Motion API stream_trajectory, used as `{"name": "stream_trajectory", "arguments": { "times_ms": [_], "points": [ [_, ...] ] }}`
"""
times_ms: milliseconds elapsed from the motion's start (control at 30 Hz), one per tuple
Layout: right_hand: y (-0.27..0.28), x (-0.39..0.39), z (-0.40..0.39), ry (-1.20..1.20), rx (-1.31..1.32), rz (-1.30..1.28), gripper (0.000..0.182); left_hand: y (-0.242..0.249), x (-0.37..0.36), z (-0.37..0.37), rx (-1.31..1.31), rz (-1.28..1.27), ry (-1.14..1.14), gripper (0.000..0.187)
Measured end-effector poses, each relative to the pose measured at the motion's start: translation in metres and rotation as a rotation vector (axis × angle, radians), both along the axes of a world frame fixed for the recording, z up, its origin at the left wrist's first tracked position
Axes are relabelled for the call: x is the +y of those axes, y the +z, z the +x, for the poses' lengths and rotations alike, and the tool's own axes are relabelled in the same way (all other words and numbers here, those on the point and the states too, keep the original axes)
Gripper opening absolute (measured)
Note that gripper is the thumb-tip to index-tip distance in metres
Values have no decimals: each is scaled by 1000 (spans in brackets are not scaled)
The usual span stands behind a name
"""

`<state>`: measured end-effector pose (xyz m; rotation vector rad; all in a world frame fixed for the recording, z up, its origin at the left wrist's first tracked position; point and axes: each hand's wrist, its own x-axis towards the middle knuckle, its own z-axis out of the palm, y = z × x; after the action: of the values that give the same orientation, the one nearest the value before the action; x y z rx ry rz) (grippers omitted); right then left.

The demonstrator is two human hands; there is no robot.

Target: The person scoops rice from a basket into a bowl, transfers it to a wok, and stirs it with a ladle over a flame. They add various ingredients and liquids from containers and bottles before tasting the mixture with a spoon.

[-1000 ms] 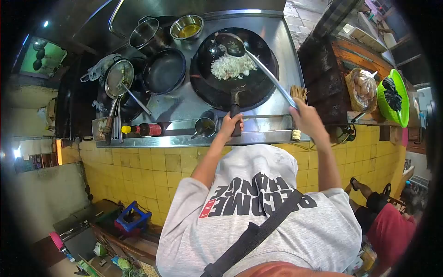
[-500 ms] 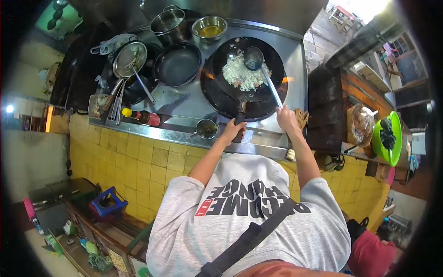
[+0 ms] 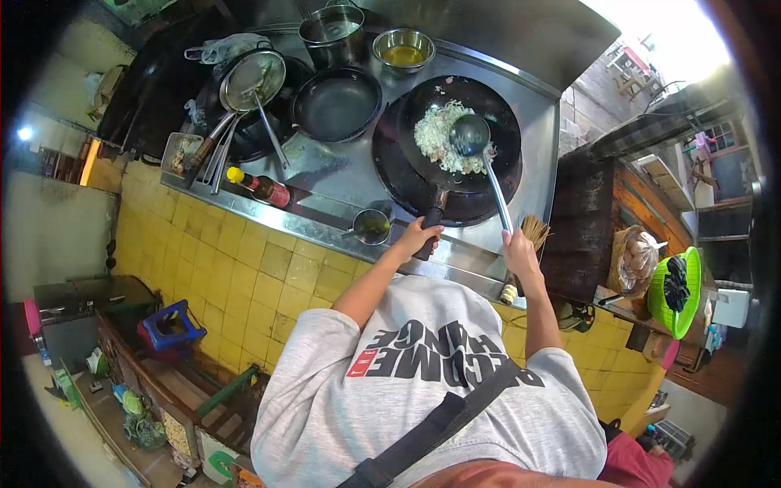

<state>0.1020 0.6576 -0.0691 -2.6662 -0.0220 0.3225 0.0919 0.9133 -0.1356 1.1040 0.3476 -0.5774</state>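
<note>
My left hand (image 3: 419,238) is closed around the dark handle of a black wok (image 3: 415,106) on the stove. Inside the wok lies a heap of white rice (image 3: 437,134) with small pinkish bits in it. My right hand (image 3: 521,250) grips the metal handle of a ladle (image 3: 470,135), whose dark bowl rests on the right part of the rice. Just left of my left hand, a small metal cup (image 3: 371,227) with dark liquid stands at the front ledge. A bundled bamboo brush (image 3: 534,233) lies beside my right hand.
Left of the wok sit an empty black pan (image 3: 337,104), a tall pot (image 3: 332,34) and a steel bowl of yellow liquid (image 3: 403,52). A strainer (image 3: 254,80) and a yellow-capped sauce bottle (image 3: 260,189) are farther left. A green basin (image 3: 677,302) stands at right.
The ladle's bowl has shifted down over the rice, toward its right side, as my right hand drew back a little. My left hand keeps hold of the wok handle. The camera view has tilted.
</note>
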Motion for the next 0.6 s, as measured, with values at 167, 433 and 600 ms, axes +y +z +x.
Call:
{"name": "stream_trajectory", "arguments": {
  "times_ms": [167,433,600],
  "points": [
    [-20,43,17,-109,323,347,45,-3,1,1,6,16,1,23],
    [-8,65,41,-107,133,185,45,-5,-2,-1,15,14,-7,24],
    [-30,49,43,-137,-28,125,42,-12,2,-3,33,35,-5,26]
  ]
}}
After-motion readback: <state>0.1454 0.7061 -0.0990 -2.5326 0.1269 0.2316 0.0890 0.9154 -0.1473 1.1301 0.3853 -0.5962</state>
